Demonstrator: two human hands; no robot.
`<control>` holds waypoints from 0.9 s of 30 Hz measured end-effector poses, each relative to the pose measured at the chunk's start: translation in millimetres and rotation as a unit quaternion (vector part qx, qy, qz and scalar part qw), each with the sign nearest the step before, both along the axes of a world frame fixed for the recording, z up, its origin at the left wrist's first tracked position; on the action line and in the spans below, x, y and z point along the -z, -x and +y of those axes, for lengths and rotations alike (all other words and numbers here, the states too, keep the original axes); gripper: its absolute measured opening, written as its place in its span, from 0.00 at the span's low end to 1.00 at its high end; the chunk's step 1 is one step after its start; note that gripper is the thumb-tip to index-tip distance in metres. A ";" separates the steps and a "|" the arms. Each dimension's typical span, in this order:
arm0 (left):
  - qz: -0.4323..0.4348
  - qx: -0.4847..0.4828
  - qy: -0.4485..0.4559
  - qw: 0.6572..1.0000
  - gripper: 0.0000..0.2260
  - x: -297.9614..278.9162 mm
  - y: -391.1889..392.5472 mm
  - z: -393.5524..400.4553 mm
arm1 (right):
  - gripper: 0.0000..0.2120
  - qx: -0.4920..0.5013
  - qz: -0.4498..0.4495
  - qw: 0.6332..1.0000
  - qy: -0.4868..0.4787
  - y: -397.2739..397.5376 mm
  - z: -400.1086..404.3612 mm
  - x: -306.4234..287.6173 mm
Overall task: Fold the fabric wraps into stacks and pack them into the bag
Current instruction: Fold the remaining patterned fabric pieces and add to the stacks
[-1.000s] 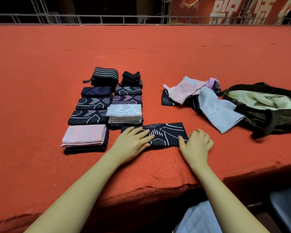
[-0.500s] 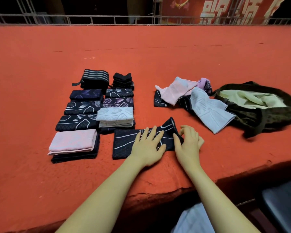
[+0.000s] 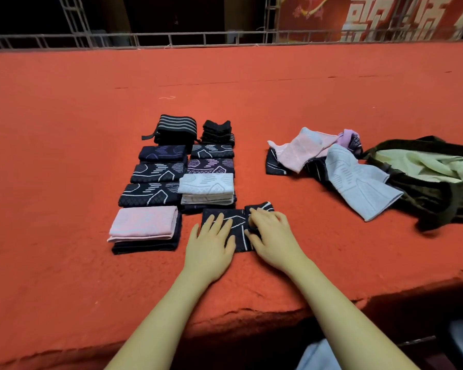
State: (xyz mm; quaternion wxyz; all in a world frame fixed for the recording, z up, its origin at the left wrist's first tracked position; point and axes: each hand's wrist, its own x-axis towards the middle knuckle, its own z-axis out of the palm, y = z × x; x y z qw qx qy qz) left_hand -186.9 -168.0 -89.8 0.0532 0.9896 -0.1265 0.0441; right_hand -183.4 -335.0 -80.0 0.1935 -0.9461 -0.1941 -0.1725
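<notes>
Red felt covers the worktop [image 3: 64, 263], whose near edge runs just in front of the person. Nearest, the dark patterned wrap [image 3: 237, 231] lies at the near end of the right row; half a second ago its right end stood lifted, and now that end is turned over leftward onto the middle, so this fold is about made and the wrap looks close to joining the stacks. The left hand [image 3: 210, 244] lies flat with fingers straight, a released grip pressing the wrap's left half; the right hand [image 3: 271, 236] curls its grip on the folded-over flap. Beyond, I count nine folded stacks [image 3: 179, 177] in two rows, five left and four right, the pink one nearest. Right and farther, about five unfolded wraps [image 3: 332, 166] lie in a heap, the exact count hidden by overlap. One dark bag [image 3: 444, 193], open, lies far right beside them.
</notes>
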 end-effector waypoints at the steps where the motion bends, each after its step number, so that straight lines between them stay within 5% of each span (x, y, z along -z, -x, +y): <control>1: -0.021 -0.015 0.015 1.000 0.24 0.3 0.7 1.8 | 0.07 -0.004 0.007 1.000 0.021 0.5 0.7 1.2; 6: -0.163 -0.047 0.079 0.982 0.19 6.0 3.5 4.7 | 0.09 -0.025 0.021 0.999 0.032 4.4 -2.8 2.5; 11: -0.149 -0.121 0.036 0.981 0.23 2.9 8.1 1.4 | 0.27 -0.035 0.083 0.996 0.013 7.1 0.0 -5.5; 14: -0.161 -0.154 0.023 0.975 0.20 6.2 10.9 2.4 | 0.19 -0.009 0.109 0.991 -0.072 8.6 -2.8 -8.7; 20: -0.208 -0.138 0.024 0.968 0.17 4.5 9.1 6.7 | 0.27 0.078 0.060 0.988 0.118 4.1 3.8 1.7; 23: -0.217 -0.127 0.045 0.967 0.24 10.4 10.5 7.6 | 0.40 0.071 0.067 0.980 0.173 5.5 4.9 0.9; 27: -0.225 -0.112 0.089 0.964 0.30 11.8 11.3 6.6 | 0.43 0.065 0.076 0.975 0.198 7.8 4.5 -0.1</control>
